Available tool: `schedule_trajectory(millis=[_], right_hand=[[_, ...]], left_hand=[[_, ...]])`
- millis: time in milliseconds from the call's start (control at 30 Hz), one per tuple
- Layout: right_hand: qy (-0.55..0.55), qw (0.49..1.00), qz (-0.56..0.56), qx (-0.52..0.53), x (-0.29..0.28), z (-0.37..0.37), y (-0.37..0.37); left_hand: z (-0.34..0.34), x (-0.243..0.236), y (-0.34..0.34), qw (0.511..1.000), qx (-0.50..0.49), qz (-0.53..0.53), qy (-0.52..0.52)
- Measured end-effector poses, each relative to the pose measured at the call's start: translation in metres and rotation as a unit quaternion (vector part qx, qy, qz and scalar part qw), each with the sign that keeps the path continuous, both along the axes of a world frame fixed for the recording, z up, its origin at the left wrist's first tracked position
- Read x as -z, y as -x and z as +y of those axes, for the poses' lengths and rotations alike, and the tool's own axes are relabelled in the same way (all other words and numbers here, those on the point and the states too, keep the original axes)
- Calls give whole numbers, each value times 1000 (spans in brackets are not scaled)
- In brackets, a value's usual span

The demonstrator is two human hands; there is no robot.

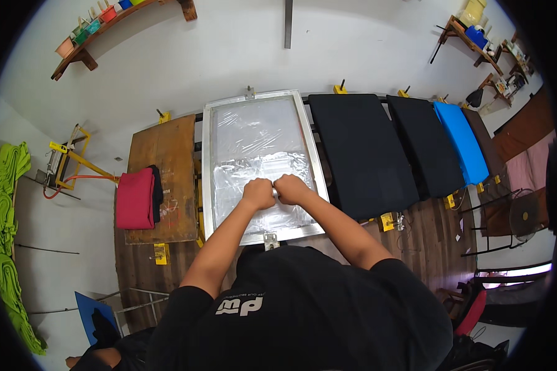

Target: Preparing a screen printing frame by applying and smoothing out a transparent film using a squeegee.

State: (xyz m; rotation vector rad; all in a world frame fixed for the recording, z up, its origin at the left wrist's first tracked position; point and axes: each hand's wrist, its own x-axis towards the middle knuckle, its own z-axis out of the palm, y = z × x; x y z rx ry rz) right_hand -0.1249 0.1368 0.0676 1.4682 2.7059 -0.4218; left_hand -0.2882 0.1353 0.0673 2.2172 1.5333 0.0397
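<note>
A large silver-framed screen [208, 167] lies before me, with shiny, wrinkled clear film [263, 166] over its lower half. Above the lower part of the screen, my left hand [259, 193] and my right hand [291, 188] are closed like fists, side by side and nearly touching. Between them shows a sliver of a small, pale, shiny thing, mostly hidden by the fingers; its kind cannot be made out. Metal clamps sit at the screen's far end [250, 93] and near end [270, 240].
To the left, a wooden board [161, 148] bears folded red cloth [135, 199]. Black-covered boards [362, 151] and a blue one [461, 142] line the right. Green cloth bundles [6, 216] hang far left. Part of another person [108, 357] shows at lower left.
</note>
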Motion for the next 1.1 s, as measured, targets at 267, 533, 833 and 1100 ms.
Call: schedule_trajectory(millis=[267, 533, 833, 1100], right_hand=[[74, 997, 20, 1, -4, -81, -8], [38, 997, 57, 26, -18, -21, -13], [27, 996, 87, 15, 9, -95, -8], [90, 994, 61, 26, -13, -19, -17]], left_hand=[[-77, -2, -1, 997, 35, -8, 66], [-27, -24, -5, 998, 3, -52, 30], [-92, 15, 2, 995, 53, -68, -48], [-15, -22, -3, 995, 23, -1, 94]])
